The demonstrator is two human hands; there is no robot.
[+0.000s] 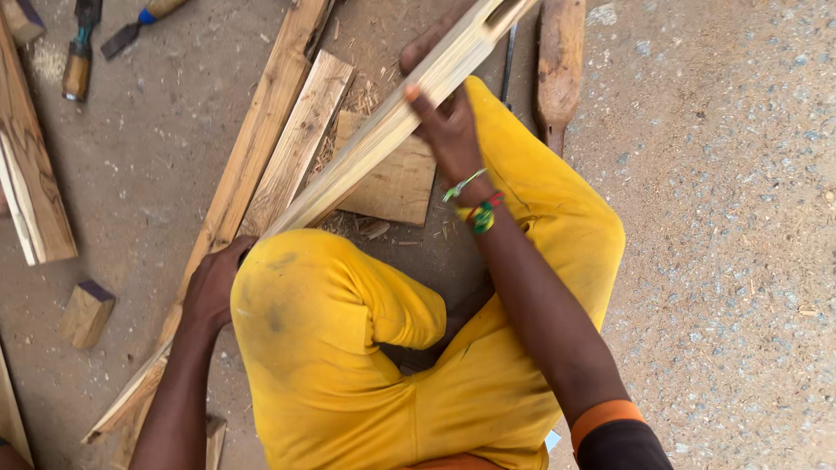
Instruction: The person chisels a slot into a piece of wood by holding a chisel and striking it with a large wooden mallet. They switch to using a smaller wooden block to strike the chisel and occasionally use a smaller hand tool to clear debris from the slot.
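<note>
Wood strip: pale, long planed wooden strip, held slanting across the yellow-trousered knees, its upper end running out of the top edge and its lower end hidden behind the left knee.
Right hand: right hand closed around the upper part of the strip, fingers wrapped over its edge; a green, red and yellow beaded wristband sits on the wrist.
Left hand: left hand beside the left knee, curled at the strip's lower end; whether it grips the strip cannot be told.
Under the hands: rough brown planks on the dusty concrete floor, with shavings between them.
Beyond the right hand: dark wooden mallet on the floor.
Left of the left hand: small wooden block; further up, chisels.
</note>
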